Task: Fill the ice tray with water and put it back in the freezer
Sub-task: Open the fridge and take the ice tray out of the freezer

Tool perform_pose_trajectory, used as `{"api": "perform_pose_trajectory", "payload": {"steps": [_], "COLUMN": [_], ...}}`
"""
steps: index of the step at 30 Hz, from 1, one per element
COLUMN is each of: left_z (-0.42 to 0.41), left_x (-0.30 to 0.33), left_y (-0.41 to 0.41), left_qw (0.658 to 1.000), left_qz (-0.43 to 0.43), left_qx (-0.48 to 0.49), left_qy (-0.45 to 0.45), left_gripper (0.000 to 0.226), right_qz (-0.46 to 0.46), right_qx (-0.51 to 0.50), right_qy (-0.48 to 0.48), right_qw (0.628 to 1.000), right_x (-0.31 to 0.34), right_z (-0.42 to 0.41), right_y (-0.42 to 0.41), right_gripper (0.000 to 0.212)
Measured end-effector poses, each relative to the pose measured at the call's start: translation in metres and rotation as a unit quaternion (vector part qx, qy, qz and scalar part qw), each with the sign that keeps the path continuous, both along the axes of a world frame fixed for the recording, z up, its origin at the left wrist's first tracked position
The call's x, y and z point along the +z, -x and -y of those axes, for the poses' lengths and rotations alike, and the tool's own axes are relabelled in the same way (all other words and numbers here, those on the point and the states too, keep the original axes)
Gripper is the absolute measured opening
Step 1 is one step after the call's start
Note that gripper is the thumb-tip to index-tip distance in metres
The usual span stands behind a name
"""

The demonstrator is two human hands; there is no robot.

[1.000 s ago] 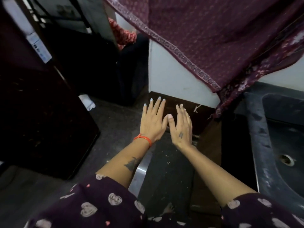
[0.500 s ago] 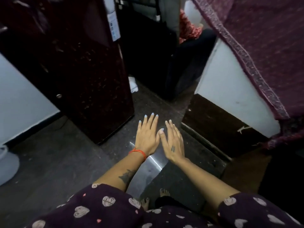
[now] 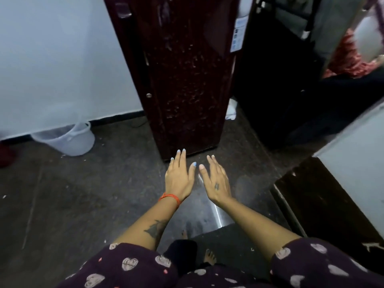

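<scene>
I stand on the floor [image 3: 87, 200] with my left hand [image 3: 179, 176] and right hand [image 3: 216, 181] held out side by side in front of me, thumbs near each other, both empty and flat. Just beyond my fingertips stands the fridge [image 3: 187, 75], its door facing me. To its left, a bucket [image 3: 68, 138] sits on the floor against the wall [image 3: 58, 59]. A cabinet [image 3: 328, 204] stands at my right.
</scene>
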State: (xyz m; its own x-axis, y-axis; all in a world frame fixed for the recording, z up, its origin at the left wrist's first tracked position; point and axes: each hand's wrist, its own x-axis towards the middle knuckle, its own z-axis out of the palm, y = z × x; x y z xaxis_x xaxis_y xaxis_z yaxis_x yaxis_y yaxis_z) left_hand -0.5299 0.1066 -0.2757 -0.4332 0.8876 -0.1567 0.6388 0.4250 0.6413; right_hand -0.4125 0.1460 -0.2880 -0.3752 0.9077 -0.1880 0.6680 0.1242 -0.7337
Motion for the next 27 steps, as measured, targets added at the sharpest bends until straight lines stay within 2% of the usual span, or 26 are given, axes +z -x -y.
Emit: {"api": "perform_pose_trajectory", "payload": {"steps": [10, 27], "left_z": [-0.032, -0.126], "left_x": [0.009, 0.036], "left_y": [0.069, 0.188], "left_qw": [0.992, 0.977], "left_qz": [0.021, 0.028], "left_qx": [0.121, 0.188], "left_qy": [-0.039, -0.098], "left_gripper": [0.059, 0.059], "right_qz": [-0.061, -0.108], "right_qx": [0.044, 0.053], "right_qy": [0.018, -0.023], "right_qw": [0.997, 0.993], "right_x": [0.012, 0.044], "right_z": [-0.055, -0.161], "right_y": [0.079, 0.206], "right_gripper": [0.066, 0.062]}}
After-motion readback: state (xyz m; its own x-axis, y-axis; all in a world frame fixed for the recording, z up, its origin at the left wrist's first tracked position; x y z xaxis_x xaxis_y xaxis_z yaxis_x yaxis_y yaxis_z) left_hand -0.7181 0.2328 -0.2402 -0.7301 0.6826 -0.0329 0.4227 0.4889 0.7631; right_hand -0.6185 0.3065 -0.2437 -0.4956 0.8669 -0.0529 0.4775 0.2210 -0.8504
